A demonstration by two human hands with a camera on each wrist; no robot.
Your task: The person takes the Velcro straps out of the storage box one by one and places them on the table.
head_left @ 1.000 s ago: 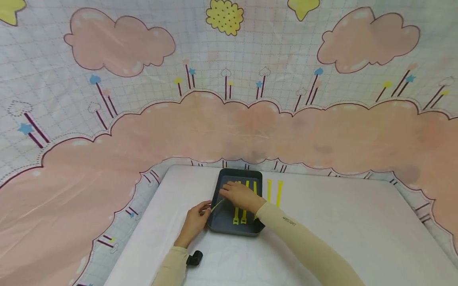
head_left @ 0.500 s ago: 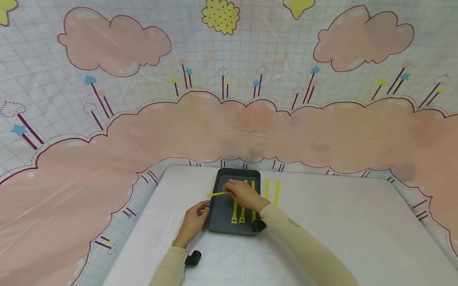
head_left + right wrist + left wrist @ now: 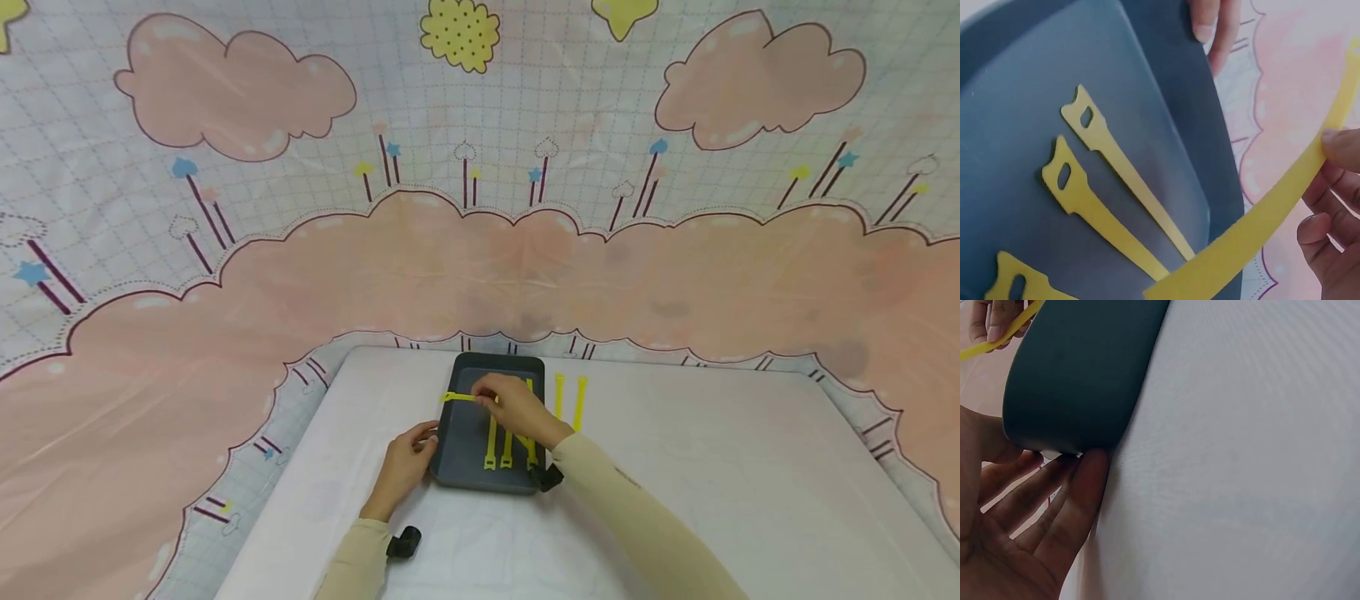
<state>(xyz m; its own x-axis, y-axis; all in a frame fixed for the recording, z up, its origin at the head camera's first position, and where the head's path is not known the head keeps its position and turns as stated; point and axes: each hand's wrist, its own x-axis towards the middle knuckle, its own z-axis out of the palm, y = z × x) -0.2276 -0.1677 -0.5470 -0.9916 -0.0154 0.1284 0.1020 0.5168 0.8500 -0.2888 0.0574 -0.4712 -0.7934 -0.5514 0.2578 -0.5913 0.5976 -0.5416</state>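
My right hand [image 3: 513, 406] is over the dark tray [image 3: 467, 477], pinching a yellow hook-and-loop cable tie [image 3: 459, 397] between thumb and fingers. In the right wrist view this cable tie [image 3: 1254, 231] curves lengthwise from the pinch, its broad face showing. Several more slotted yellow cable ties [image 3: 491, 442] lie in the tray, partly hidden by the right hand and arm. My left hand [image 3: 405, 467] is at the tray's left side. The left wrist view shows its rather straight, spread fingers [image 3: 1088, 487] touching the tray's outer wall [image 3: 1079, 375].
Two yellow cable ties [image 3: 580, 404] lie on the white table [image 3: 712, 467] to the right of the tray. Each wrist carries a small black camera [image 3: 405, 543]. A patterned cloth [image 3: 525, 275] hangs behind the table.
My right hand has moved right and slightly away from me, drawing the cable tie away from the left hand. The tie now lies nearly level across the tray's left rim. The left hand stays by the tray.
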